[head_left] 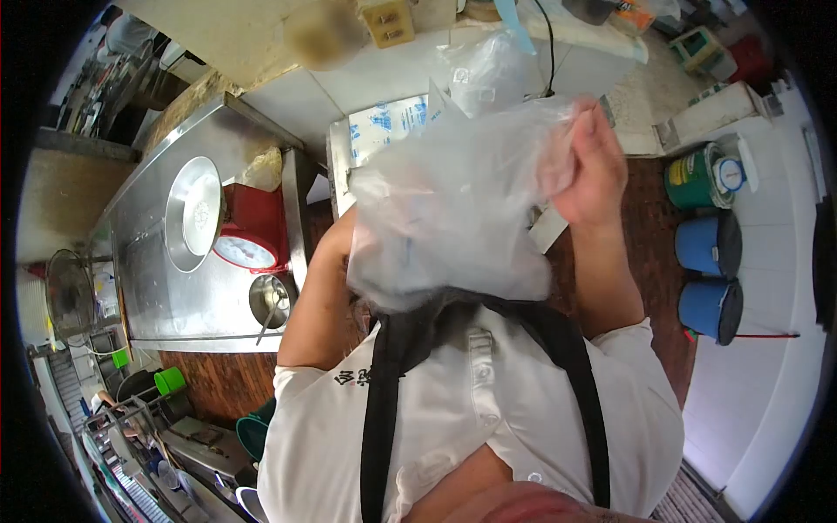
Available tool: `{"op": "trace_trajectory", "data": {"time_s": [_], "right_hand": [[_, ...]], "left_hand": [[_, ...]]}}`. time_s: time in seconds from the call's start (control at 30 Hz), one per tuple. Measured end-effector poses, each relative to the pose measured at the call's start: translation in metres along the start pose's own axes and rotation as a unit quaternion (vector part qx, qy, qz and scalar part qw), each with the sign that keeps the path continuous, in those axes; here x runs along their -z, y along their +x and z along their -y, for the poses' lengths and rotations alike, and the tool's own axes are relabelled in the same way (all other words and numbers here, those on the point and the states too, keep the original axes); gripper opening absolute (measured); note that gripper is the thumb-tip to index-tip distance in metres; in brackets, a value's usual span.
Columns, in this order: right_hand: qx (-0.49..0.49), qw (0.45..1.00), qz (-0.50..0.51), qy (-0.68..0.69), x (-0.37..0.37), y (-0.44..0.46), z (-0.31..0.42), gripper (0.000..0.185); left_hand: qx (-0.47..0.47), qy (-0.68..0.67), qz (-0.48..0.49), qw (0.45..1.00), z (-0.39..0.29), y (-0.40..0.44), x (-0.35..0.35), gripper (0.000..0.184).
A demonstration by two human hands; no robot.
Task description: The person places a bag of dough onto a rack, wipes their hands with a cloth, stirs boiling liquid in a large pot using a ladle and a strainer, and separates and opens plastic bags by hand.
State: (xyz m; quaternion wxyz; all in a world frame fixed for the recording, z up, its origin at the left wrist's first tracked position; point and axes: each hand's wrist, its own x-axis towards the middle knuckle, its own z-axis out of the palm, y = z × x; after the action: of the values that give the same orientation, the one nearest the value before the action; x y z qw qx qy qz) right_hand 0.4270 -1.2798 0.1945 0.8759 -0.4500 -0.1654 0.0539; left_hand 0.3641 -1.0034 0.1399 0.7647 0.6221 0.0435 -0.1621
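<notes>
A translucent plastic bag (462, 200) is spread out in front of my chest, slightly blurred by motion. At its upper right edge, my right hand (595, 166) is closed on the plastic, with the fingers raised. My left hand (394, 199) shows only dimly through the left part of the bag. Whether it is inside or behind the plastic I cannot tell, and its fingers are hidden. Behind the bag lies a white packet with blue print (384, 120). More clear plastic bags (493, 74) are bunched up beyond it.
To the left, a steel table (144, 292) bears a red scale (261, 218) with a round metal pan (193, 213), and a metal bowl (272, 301) with a spoon. Two blue buckets (704, 244) and a green tin (690, 179) stand along the right wall. A black cable hangs at the back.
</notes>
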Motion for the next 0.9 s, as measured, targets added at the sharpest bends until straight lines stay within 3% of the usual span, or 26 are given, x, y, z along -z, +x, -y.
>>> {"op": "trace_trajectory", "data": {"time_s": [0.03, 0.13, 0.2, 0.3, 0.33, 0.4, 0.47, 0.57, 0.67, 0.7, 0.77, 0.8, 0.83, 0.9], "right_hand": [[0.004, 0.999, 0.000, 0.043, -0.003, 0.004, 0.007, 0.023], [-0.097, 0.978, -0.183, 0.021, -0.018, 0.019, 0.004, 0.025], [-0.091, 0.978, -0.189, 0.010, 0.001, 0.022, -0.023, 0.028], [-0.151, 0.972, -0.180, -0.006, 0.081, 0.025, -0.097, 0.029], [-0.181, 0.967, -0.177, -0.009, 0.105, 0.021, -0.123, 0.029], [-0.116, 0.973, -0.157, -0.121, 0.130, 0.007, -0.166, 0.027], [-0.051, 0.962, -0.138, -0.232, 0.151, -0.009, -0.200, 0.025], [-0.008, 0.902, -0.114, -0.416, 0.163, -0.017, -0.227, 0.023], [-0.083, 0.769, -0.111, -0.624, 0.160, -0.017, -0.244, 0.025], [-0.134, 0.805, -0.173, -0.551, 0.184, -0.017, -0.281, 0.026], [-0.049, 0.860, -0.124, -0.492, 0.242, -0.021, -0.342, 0.028], [-0.084, 0.882, -0.122, -0.448, 0.246, -0.022, -0.339, 0.030], [-0.119, 0.899, -0.124, -0.404, 0.248, -0.023, -0.334, 0.031], [-0.324, 0.891, -0.167, -0.271, 0.204, 0.003, -0.260, 0.034]], "left_hand": [[-0.035, -0.017, -0.005, 0.999, 0.002, -0.004, -0.004, 0.045], [-0.179, -0.069, 0.012, 0.981, -0.006, 0.009, -0.001, 0.028], [-0.101, -0.168, -0.026, 0.980, -0.036, 0.043, 0.016, 0.017], [-0.003, -0.220, -0.075, 0.973, 0.021, 0.095, 0.007, 0.009], [0.032, -0.209, -0.136, 0.968, 0.049, 0.108, 0.010, 0.009], [0.064, -0.230, -0.106, 0.965, 0.078, 0.112, 0.002, 0.004], [0.060, -0.228, -0.148, 0.960, 0.114, 0.121, 0.005, 0.002], [0.078, -0.193, -0.186, 0.960, 0.182, 0.140, 0.024, 0.004], [0.078, -0.102, -0.202, 0.971, 0.267, 0.159, 0.049, 0.006], [0.073, -0.065, -0.205, 0.974, 0.281, 0.161, 0.052, 0.007], [0.083, 0.032, -0.228, 0.970, 0.269, 0.159, 0.045, 0.012], [0.088, 0.080, -0.238, 0.964, 0.262, 0.158, 0.041, 0.015], [0.043, 0.127, -0.245, 0.960, 0.258, 0.151, 0.040, 0.019], [-0.059, 0.223, -0.256, 0.939, 0.238, 0.141, 0.051, 0.027]]}}
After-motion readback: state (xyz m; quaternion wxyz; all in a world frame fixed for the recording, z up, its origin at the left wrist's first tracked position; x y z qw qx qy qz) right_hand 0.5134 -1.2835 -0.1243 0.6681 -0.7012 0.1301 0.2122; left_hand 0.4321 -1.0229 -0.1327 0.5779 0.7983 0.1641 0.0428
